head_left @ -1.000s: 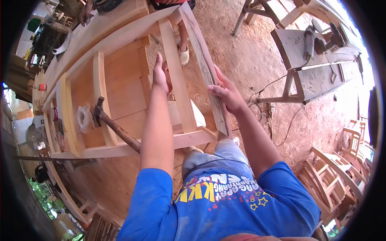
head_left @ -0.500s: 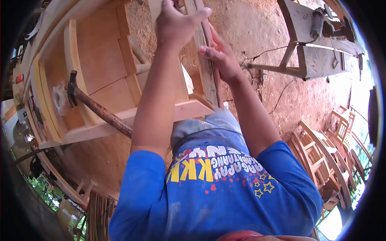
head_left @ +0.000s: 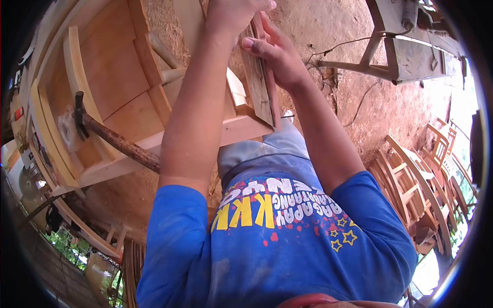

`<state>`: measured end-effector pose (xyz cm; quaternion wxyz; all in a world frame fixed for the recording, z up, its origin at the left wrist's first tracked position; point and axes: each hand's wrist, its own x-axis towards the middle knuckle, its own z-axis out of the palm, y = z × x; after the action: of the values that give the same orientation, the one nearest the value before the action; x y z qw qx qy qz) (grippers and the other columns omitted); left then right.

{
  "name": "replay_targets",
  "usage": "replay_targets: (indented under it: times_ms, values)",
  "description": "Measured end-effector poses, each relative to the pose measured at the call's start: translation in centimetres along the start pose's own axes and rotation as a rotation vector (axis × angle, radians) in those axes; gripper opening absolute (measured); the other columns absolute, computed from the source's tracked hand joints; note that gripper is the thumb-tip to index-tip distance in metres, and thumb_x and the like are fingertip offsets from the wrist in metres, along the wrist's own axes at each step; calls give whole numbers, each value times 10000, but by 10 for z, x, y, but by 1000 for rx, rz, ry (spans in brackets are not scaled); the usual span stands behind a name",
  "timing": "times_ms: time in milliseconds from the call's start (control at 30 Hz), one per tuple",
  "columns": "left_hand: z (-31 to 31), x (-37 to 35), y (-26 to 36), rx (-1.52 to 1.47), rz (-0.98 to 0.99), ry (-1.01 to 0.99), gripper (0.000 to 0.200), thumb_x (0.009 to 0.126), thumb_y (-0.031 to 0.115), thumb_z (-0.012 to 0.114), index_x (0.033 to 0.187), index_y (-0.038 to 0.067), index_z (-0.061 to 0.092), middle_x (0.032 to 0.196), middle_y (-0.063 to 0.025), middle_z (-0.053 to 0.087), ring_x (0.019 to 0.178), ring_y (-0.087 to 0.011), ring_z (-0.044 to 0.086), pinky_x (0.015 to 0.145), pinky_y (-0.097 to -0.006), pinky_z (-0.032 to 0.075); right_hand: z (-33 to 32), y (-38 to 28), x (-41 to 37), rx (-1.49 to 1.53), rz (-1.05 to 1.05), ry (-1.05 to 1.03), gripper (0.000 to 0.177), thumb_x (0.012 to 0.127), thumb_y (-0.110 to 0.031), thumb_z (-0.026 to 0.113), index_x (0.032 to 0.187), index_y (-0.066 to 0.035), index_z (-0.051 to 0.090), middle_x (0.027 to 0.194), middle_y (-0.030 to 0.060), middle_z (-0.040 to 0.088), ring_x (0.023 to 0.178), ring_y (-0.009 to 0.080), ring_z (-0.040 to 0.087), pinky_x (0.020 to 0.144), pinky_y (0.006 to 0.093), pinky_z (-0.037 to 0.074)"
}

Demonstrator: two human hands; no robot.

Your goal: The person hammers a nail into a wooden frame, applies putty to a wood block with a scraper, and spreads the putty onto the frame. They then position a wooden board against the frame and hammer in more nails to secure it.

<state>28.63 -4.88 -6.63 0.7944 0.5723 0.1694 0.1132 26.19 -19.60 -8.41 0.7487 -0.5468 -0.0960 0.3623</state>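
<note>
while the right hand (head_left: 281,59) grips the board (head_left: 259,90), thumb on its face and fingers along its right edge, the left hand (head_left: 233,18) is just beside it, thumb stretched toward the board's top. the upper border of the view cuts that hand off, so whether it is closed on the wood cannot be told. the board slants across the right end of the frame (head_left: 236,132), its lower end at the frame's near right corner, close to the jeans (head_left: 282,146).

the likeliest trouble is a slip at that corner: the right hand holds the board well above its lower end, so a sideways push could swing that end out against the jeans. should the board shift inward, the thumb could be pinched between it and the frame. the face looks rough and worn, so sliding bare skin along it could leave splinters.

the hammer (head_left: 120,141) is a second risk. it lies slantwise over the frame's near edge, its head inside by a slat (head_left: 84,87) and the clear bag (head_left: 67,128), its handle end next to the left forearm (head_left: 190,108). a backward sweep of that arm, or a jolt to the frame, could tip it off the edge.
</note>
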Motion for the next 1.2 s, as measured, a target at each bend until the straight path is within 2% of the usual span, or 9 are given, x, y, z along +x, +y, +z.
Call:
replay_targets:
  times_ms: [167, 267, 333, 467, 667, 833, 933, 1033, 1200]
  values:
    - [-7, -7, 32, 231, -113, 9, 744, 719, 5, 766, 1408, -25, 485, 1156, -138, 689, 1043, -245, 708, 897, -356, 577, 5, -5, 4, -37, -15, -66, 976, 894, -275, 805, 1662, -34, 252, 1445, 164, 582, 1285, 227, 596, 1104, 353, 455]
    - [4, -19, 46, 396, -134, 174, 859, 707, 84, 757, 1476, -86, 414, 1264, -233, 660, 1148, -323, 687, 987, -380, 552, 10, -7, 6, -32, -41, -107, 1006, 904, -343, 802, 1672, -49, 222, 1479, 180, 558, 1317, 247, 579, 1131, 374, 430]
    - [-5, -6, 13, 591, 53, 269, 940, 709, 106, 764, 1517, -121, 340, 1351, -297, 604, 1244, -378, 635, 1060, -401, 510, 16, -12, 3, -29, -25, -118, 1019, 902, -375, 806, 1664, -28, 224, 1527, 176, 532, 1382, 255, 535, 1168, 381, 387]
    - [-8, -2, 2, 766, 172, 327, 1035, 724, 113, 759, 1571, -145, 223, 1487, -369, 485, 1402, -429, 515, 1171, -413, 423, 9, -9, 3, 123, 115, -115, 968, 949, -186, 751, 1695, -115, 139, 1373, 29, 591, 1155, 103, 599, 968, 262, 500]
    - [-5, -8, 21, 709, 25, 243, 1002, 746, 92, 742, 1571, -140, 222, 1506, -379, 461, 1426, -435, 488, 1189, -412, 406, 4, 2, 8, 111, 79, -168, 968, 957, -191, 743, 1695, -94, 124, 1427, 47, 555, 1210, 114, 576, 1010, 276, 485]
    - [-6, -6, 10, 798, 94, 319, 974, 750, 75, 734, 1559, -143, 239, 1478, -379, 489, 1403, -441, 509, 1179, -418, 413, 12, -8, 5, 128, 66, -179, 1004, 948, -231, 775, 1698, -115, 117, 1528, 54, 488, 1328, 128, 524, 1087, 267, 440]
    - [-5, -6, 13, 763, 101, 281, 958, 749, 62, 730, 1555, -143, 253, 1469, -376, 498, 1394, -440, 518, 1177, -418, 417, 3, -7, -17, -208, 144, -45, 1074, 905, -445, 788, 1691, -83, 152, 1474, 222, 549, 1312, 284, 587, 1135, 430, 442]
    - [-1, -9, 5, 820, 220, 327, 945, 749, 48, 725, 1551, -145, 264, 1448, -363, 522, 1374, -427, 540, 1165, -413, 429, -36, 6, -60, -236, 231, -116, 1155, 893, -551, 766, 1697, -94, 75, 1491, 253, 528, 1332, 325, 566, 1149, 494, 432]
    - [-6, -9, 15, 694, 74, 274, 942, 746, 28, 728, 1546, -154, 265, 1311, -302, 645, 1245, -372, 651, 1080, -378, 504, -28, -4, -126, -86, 420, -209, 1259, 827, -420, 868, 1695, -94, 17, 1473, 260, 523, 1326, 351, 565, 1120, 489, 471]
